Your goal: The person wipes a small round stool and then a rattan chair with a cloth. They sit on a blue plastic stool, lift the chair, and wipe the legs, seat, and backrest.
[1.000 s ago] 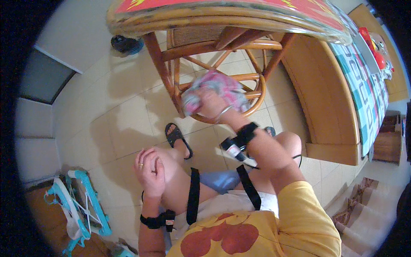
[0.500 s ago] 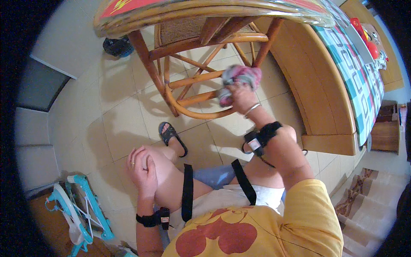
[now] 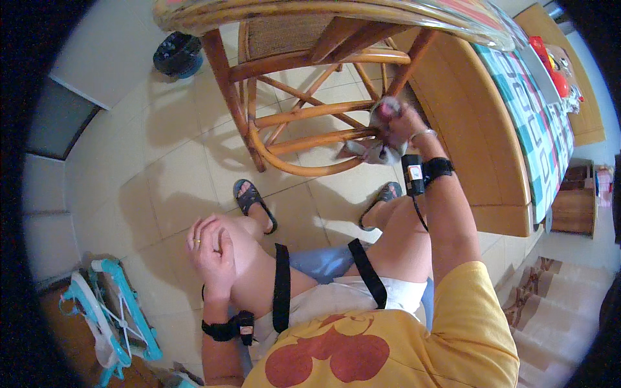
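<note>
R hand (image 3: 402, 123) clenched on a grey-pink cloth (image 3: 378, 132), grip closed round the bunched top, loose end hanging below the fist. Cloth pressed against the lower curved rail (image 3: 310, 141) of a rattan chair (image 3: 304, 97), right where the rail meets the crossing struts. Black wrist strap w/ small device (image 3: 414, 173) on R forearm, thin cord running down from it.

L hand (image 3: 210, 249) flat on L knee (image 3: 249, 252), fingers spread, grip released, holding nothing; ring on one finger. Black strap on L wrist too (image 3: 226, 328).

Person seated low, knees apart, sandals on both feet: L sandal (image 3: 253, 204) just beside chair's front leg, R sandal (image 3: 381, 200) near the wooden bench base (image 3: 479, 149). Yellow shirt w/ red print (image 3: 381, 343), black harness straps across the chest.

In the way: chair struts crowd the cloth on the left; bench base close on R side of the arm, tight gap. Bench top edge (image 3: 362, 13) overhangs the chair, patterned covering w/ red items at far R rim (image 3: 556, 71), too small to tell what.

Around: dark round bin (image 3: 178, 55) on tile floor (image 3: 162, 168) upper L, well apart. Teal frame thing (image 3: 113, 317) lower L, near L elbow side. Steps (image 3: 556, 304) lower R.
</note>
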The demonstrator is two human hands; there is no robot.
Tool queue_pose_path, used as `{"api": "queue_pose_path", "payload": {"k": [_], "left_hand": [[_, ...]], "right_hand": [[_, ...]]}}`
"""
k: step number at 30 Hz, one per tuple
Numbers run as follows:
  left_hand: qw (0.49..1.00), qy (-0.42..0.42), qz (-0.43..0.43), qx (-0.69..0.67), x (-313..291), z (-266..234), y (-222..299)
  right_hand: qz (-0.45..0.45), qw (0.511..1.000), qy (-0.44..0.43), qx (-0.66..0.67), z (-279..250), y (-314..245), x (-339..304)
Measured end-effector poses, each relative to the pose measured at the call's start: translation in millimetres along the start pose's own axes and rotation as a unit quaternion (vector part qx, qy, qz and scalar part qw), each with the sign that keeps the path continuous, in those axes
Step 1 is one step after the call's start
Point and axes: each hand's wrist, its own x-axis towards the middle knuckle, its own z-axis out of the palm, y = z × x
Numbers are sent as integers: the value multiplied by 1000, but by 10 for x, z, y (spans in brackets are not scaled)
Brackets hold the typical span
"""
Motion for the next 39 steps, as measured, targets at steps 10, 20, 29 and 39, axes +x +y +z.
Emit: {"api": "queue_pose_path", "payload": {"k": [10, 20, 29, 39], "left_hand": [[1000, -11, -8, 5, 20, 11, 58], [1000, -1, 10, 5, -47, 0, -6], [1000, -14, -3, 7, -40, -23, -2], [1000, 5, 17, -3, -13, 43, -9]], "right_hand": [[-64, 982, -147, -96, 571, -603, -1119], [-320, 945, 5, -66, 1233, -1855, -1272], [-246, 934, 73, -249, 730, -817, -1209], [-279, 929, 131, 206, 294, -1735, -448]]}}
